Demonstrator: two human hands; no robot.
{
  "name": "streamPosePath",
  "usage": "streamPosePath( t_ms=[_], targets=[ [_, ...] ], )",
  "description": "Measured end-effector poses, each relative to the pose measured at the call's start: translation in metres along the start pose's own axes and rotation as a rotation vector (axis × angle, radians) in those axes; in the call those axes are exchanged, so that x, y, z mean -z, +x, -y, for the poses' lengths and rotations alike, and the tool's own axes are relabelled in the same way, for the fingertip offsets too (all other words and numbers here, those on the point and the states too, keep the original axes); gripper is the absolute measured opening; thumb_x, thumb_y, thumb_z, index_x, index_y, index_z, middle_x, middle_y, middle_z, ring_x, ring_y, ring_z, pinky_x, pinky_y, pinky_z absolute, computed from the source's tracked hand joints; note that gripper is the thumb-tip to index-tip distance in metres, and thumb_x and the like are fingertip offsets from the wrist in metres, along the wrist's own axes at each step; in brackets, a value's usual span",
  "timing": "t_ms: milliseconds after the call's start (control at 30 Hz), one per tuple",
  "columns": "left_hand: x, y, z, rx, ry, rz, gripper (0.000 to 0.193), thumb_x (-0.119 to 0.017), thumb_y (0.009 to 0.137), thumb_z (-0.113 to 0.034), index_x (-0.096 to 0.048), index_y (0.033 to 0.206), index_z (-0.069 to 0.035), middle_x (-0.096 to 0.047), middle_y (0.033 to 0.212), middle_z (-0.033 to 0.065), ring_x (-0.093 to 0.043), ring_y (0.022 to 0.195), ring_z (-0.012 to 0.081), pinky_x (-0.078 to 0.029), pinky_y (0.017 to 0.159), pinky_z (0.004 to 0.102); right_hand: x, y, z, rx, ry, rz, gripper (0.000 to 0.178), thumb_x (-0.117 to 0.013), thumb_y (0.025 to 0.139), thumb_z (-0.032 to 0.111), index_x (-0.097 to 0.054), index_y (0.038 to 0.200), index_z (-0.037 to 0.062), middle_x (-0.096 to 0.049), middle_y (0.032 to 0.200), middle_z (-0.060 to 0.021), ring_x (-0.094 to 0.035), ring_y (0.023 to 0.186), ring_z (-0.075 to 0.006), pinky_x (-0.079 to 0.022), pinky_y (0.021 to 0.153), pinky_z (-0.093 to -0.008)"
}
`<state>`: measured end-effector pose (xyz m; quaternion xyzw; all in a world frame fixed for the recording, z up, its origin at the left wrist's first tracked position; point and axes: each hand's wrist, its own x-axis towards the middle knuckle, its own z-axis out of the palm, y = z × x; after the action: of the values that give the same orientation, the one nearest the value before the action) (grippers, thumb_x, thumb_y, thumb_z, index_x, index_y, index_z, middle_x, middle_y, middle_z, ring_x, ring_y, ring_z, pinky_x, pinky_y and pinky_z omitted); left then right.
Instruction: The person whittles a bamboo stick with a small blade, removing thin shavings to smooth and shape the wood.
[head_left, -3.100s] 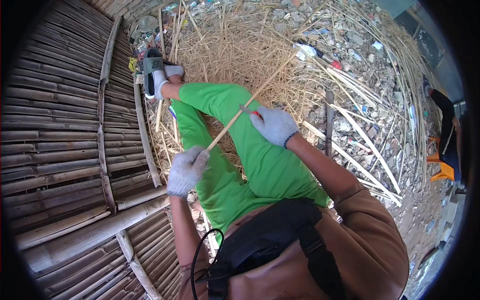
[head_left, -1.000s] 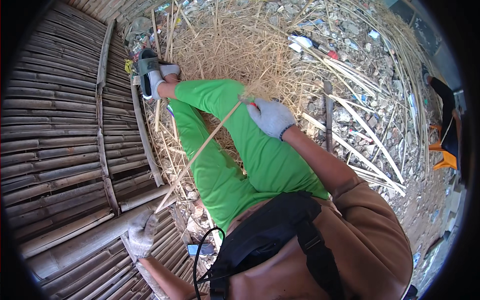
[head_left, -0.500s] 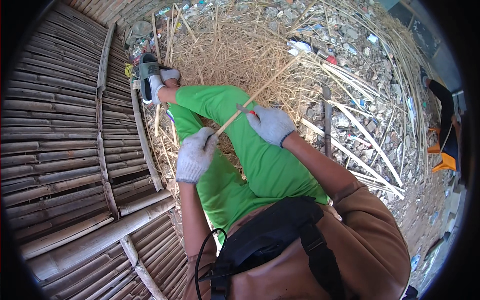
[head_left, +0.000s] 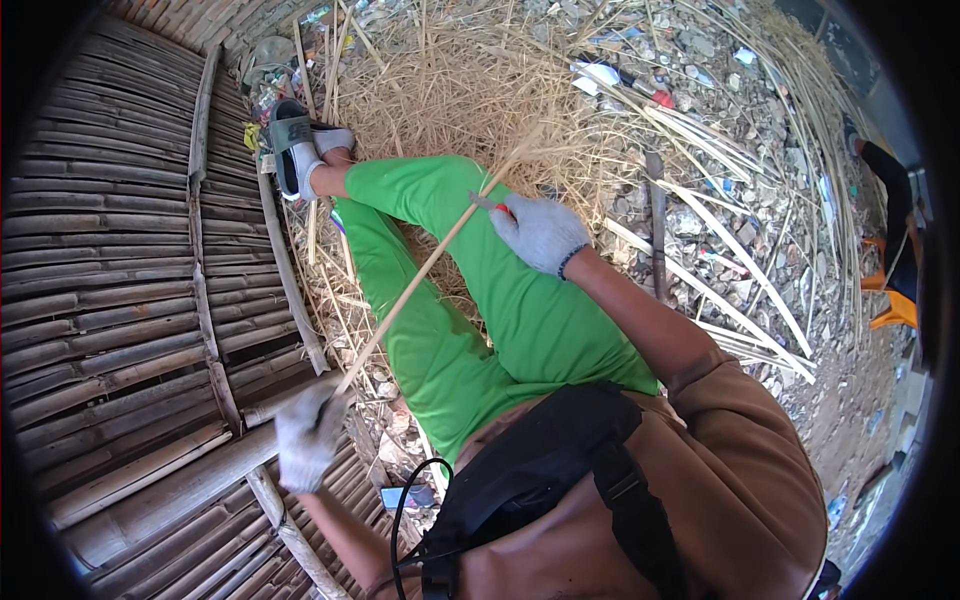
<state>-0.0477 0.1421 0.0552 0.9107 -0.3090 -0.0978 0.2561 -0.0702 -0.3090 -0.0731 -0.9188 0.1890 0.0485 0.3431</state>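
Note:
A long, thin bamboo strip [head_left: 420, 278] slants across my green-trousered legs, from lower left to upper right. My left hand [head_left: 308, 440], in a pale knitted glove and slightly blurred, is closed round its lower end, out to the left of my legs. Over my knee, my gloved right hand [head_left: 540, 234] grips a small knife [head_left: 484, 202] with a red handle. The short blade lies against the strip, just above the trouser leg. Past the knife, the strip's far end runs over pale shavings [head_left: 535, 142] and is hard to pick out.
A slatted bamboo platform [head_left: 110, 300] fills the left side. Dry shavings [head_left: 430, 90] cover the ground ahead, and cut strips [head_left: 735, 285] lie on rubble at right. A dark upright stick [head_left: 656, 225] stands near my right arm. Another person's dark sleeve [head_left: 885, 185] shows at far right.
My left hand has moved down and left, pulling the strip along, so more of it lies between my hands. The right hand and knife stay nearly in place.

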Motion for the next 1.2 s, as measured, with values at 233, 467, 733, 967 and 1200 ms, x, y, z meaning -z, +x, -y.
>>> streamPosePath(
  t_ms=[233,467,733,967,1200],
  targets=[
    [0.07,-0.108,0.034,0.379,-0.101,0.003,0.017,-0.083,0.101,-0.015,-0.081,0.098,0.002,-0.07,0.072,0.0018,-0.059,0.055,0.0077,-0.046,0.05,0.0275,-0.009,0.002,-0.007,0.02,-0.024,-0.071,0.054,-0.046,0.112,0.05,-0.072,0.109,0.0038,-0.078,0.101,-0.0263,-0.076,0.095,-0.047,-0.059,0.088,-0.0607],
    [0.007,-0.04,0.029,0.197,-0.081,-0.001,0.017,-0.08,0.103,-0.015,-0.081,0.106,0.001,-0.07,0.077,0.0003,-0.059,0.059,0.0051,-0.046,0.05,0.0257,-0.001,-0.001,0.014,0.008,-0.036,-0.01,0.054,-0.046,0.112,0.051,-0.073,0.105,0.0036,-0.078,0.099,-0.0265,-0.077,0.093,-0.0466,-0.06,0.086,-0.0604],
    [-0.098,0.131,-0.035,-0.131,-0.019,0.017,0.022,-0.07,0.107,-0.023,-0.074,0.105,-0.002,-0.068,0.079,0.0231,-0.07,0.069,0.0408,-0.055,0.065,0.0482,0.002,-0.003,0.015,0.011,-0.093,-0.008,0.055,-0.046,0.112,0.051,-0.072,0.103,0.003,-0.078,0.095,-0.0263,-0.077,0.089,-0.0454,-0.061,0.083,-0.0596],
    [-0.093,0.138,-0.03,-0.197,0.011,0.033,0.021,-0.071,0.106,-0.021,-0.075,0.108,-0.001,-0.069,0.082,0.0237,-0.072,0.073,0.0399,-0.058,0.068,0.0466,-0.001,-0.004,0.006,0.018,-0.048,-0.044,0.057,-0.044,0.113,0.052,-0.073,0.105,0.0027,-0.078,0.094,-0.0268,-0.077,0.09,-0.0461,-0.06,0.084,-0.0608],
    [-0.026,0.047,-0.002,0.02,-0.083,0.156,0.018,-0.066,0.108,-0.014,-0.074,0.099,-0.001,-0.058,0.068,0.0082,-0.058,0.057,0.0156,-0.047,0.053,0.0343,-0.001,-0.001,-0.005,-0.029,-0.013,-0.012,0.056,-0.044,0.112,0.052,-0.073,0.108,0.0035,-0.078,0.096,-0.0271,-0.077,0.09,-0.047,-0.06,0.085,-0.061]
  ],
)
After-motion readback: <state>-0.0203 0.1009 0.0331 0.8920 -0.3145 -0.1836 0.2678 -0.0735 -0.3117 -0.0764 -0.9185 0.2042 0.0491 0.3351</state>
